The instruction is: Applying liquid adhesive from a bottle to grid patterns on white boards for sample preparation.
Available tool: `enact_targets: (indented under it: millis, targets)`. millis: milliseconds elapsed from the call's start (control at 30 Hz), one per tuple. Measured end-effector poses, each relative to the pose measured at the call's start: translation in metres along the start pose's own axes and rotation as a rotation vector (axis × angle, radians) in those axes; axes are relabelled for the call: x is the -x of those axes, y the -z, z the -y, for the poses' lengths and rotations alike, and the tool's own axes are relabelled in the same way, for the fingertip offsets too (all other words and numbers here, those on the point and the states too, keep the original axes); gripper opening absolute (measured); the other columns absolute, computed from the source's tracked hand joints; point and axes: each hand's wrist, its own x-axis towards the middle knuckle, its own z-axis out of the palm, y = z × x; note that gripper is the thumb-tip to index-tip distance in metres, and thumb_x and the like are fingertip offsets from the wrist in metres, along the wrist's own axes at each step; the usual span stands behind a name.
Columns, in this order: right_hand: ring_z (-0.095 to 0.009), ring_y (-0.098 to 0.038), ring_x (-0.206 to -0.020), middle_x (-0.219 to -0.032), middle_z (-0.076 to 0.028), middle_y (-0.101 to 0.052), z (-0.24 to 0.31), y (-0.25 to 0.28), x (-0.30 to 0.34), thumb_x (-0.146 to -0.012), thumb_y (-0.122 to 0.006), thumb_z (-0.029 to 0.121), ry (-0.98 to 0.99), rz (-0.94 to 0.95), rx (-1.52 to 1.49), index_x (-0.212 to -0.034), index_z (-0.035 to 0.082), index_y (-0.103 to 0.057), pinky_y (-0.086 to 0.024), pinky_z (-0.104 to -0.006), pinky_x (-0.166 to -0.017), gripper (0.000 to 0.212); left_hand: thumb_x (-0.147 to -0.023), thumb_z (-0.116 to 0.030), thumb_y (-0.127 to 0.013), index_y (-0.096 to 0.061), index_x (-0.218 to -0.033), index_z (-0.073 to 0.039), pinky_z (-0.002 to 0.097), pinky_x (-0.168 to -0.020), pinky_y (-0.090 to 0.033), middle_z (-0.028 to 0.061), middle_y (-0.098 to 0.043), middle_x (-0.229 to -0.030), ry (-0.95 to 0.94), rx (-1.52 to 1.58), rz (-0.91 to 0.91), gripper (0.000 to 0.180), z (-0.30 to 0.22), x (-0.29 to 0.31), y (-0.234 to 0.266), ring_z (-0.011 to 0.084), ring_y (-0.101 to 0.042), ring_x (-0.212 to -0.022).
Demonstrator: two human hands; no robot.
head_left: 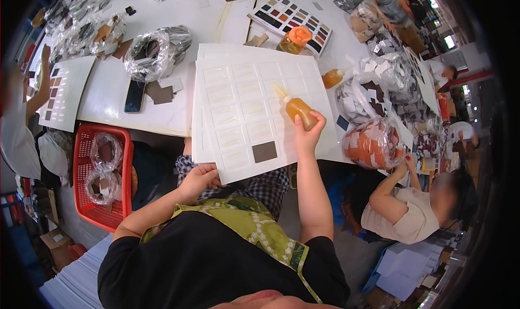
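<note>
My right hand (pixel 309 133) is wrapped round a squeeze bottle (pixel 299 113) of amber liquid, probably glue, tilted with its pale nozzle over a white card sheet (pixel 319 90). The sheet has a grid of rectangular cells, and several cells carry glossy wet-looking strokes. One brown-grey swatch (pixel 265 152) lies in a cell along the near edge. My left hand (pixel 199 182) pinches the sheet's near left corner, thumb on top. More white sheets lie stacked beneath, partly hidden.
Around the sheets lie a phone (pixel 134 96), bagged swatches (pixel 157 46), a swatch chart (pixel 292 19), an orange-topped jar (pixel 295 40) and a second amber bottle (pixel 332 78). A red basket (pixel 128 173) stands at left. Co-workers sit on both sides; one (pixel 403 206) is at right.
</note>
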Motion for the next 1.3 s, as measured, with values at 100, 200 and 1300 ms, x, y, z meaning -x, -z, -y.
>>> enact_targets:
  millis: [100,200,1300]
  targets:
    - [-0.023,-0.049,-0.101,-0.113,-0.01,-0.043,0.02,-0.001,-0.005,-0.083,-0.067,0.012,-0.241,0.138,-0.278,-0.112,0.006,-0.039,-0.042,-0.0329,-0.089,0.04,-0.097,-0.018,-0.042,-0.056,-0.109,-0.002,0.0224,-0.068,-0.046,0.0061,-0.066,-0.09,-0.013,0.026,0.002,0.024,0.002,0.0,-0.001,0.0111,-0.063,-0.08]
    - [-0.023,-0.048,-0.102,-0.113,-0.01,-0.043,0.039,-0.005,-0.021,-0.083,-0.067,0.013,-0.653,0.026,-0.697,-0.112,0.006,-0.039,-0.041,-0.0335,-0.09,0.04,-0.097,-0.017,-0.042,-0.056,-0.109,-0.002,0.0221,-0.068,-0.047,0.0066,-0.066,-0.091,-0.023,0.015,0.017,0.024,0.002,0.002,0.0,0.0108,-0.063,-0.08]
    - [-0.019,-0.053,-0.093,-0.111,-0.01,-0.049,0.044,-0.018,-0.037,-0.084,-0.066,0.015,-0.643,0.117,-0.551,-0.113,0.011,-0.041,-0.049,-0.029,-0.064,0.039,-0.095,-0.009,-0.044,-0.045,-0.126,-0.004,0.0249,-0.076,-0.049,0.0066,-0.06,-0.114,-0.068,-0.027,0.178,0.031,-0.014,0.007,-0.015,0.0165,-0.062,-0.095]
